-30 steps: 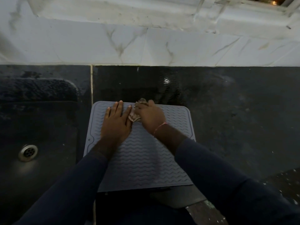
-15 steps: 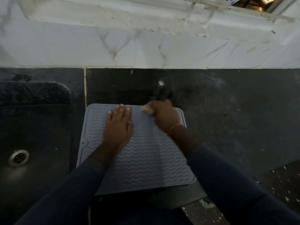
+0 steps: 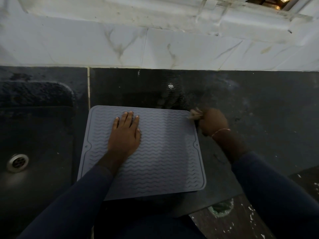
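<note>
A grey silicone mat (image 3: 164, 161) with wavy ridges lies flat on the dark stone counter (image 3: 259, 109), its near edge over the counter's front. My left hand (image 3: 125, 135) presses flat on the mat's upper left part, fingers straight and pointing away from me. My right hand (image 3: 213, 122) grips a small crumpled pale cloth (image 3: 196, 114) just off the mat's far right corner, on the counter. Most of the cloth is hidden inside my fist.
A dark sink (image 3: 34, 144) with a metal drain (image 3: 17, 163) lies left of the mat. White marble tiles (image 3: 155, 49) form the wall behind the counter. The counter's front edge ends at bottom right, with a speckled floor (image 3: 241, 221) below.
My right hand with the cloth has swept rightward across the mat's far edge, from beside my left hand to past the far right corner. My left hand stayed pressed on the mat.
</note>
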`<action>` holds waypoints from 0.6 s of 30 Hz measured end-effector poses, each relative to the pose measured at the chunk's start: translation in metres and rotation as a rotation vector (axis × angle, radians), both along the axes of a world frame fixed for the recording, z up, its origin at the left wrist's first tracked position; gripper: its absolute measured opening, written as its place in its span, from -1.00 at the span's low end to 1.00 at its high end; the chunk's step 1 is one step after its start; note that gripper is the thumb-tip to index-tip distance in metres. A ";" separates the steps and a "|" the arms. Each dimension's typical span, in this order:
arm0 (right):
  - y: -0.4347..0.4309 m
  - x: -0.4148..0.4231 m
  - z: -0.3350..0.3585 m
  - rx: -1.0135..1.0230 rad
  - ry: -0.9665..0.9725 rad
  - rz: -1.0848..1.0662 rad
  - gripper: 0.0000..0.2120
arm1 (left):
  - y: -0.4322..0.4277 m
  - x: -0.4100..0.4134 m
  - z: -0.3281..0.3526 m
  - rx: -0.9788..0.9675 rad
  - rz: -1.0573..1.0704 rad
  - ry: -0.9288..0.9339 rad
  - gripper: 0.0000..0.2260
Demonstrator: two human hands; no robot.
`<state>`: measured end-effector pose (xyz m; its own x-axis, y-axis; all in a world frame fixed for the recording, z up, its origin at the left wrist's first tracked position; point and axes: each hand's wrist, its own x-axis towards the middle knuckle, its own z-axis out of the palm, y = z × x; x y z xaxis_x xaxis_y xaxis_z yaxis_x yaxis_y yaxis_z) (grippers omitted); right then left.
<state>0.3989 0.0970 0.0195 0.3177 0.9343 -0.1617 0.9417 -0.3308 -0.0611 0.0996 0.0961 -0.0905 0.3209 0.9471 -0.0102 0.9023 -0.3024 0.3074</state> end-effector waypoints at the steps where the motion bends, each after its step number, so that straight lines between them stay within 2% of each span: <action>1: 0.002 -0.022 -0.002 0.089 0.073 0.069 -0.76 | 0.000 0.001 0.001 0.000 -0.002 0.003 -0.48; 3: 0.003 -0.076 -0.014 0.187 0.195 0.281 -0.68 | -0.001 0.001 0.002 -0.011 -0.007 0.013 -0.50; 5: -0.005 -0.128 -0.035 0.106 0.217 0.478 -0.64 | -0.002 0.001 0.002 0.000 -0.016 0.029 -0.46; 8: -0.020 -0.150 -0.058 0.004 0.077 0.508 -0.62 | -0.001 -0.001 0.002 0.004 -0.031 0.055 -0.36; 11: -0.025 -0.085 -0.068 -0.022 -0.117 0.531 -0.66 | -0.002 -0.001 0.003 0.000 -0.015 0.012 -0.42; 15: -0.039 0.010 -0.046 -0.087 -0.290 0.244 -0.74 | -0.001 -0.001 0.002 0.006 -0.008 0.008 -0.46; 17: -0.035 0.019 -0.023 -0.168 -0.231 0.067 -0.77 | -0.001 0.000 0.001 0.003 -0.008 0.016 -0.47; 18: -0.028 0.015 -0.014 -0.160 -0.123 -0.019 -0.76 | -0.001 0.000 0.001 0.007 -0.010 0.019 -0.48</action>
<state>0.4135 0.0689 0.0050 0.3620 0.8934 -0.2662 0.9321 -0.3453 0.1091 0.1000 0.0948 -0.0893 0.3299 0.9440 -0.0097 0.9049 -0.3133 0.2882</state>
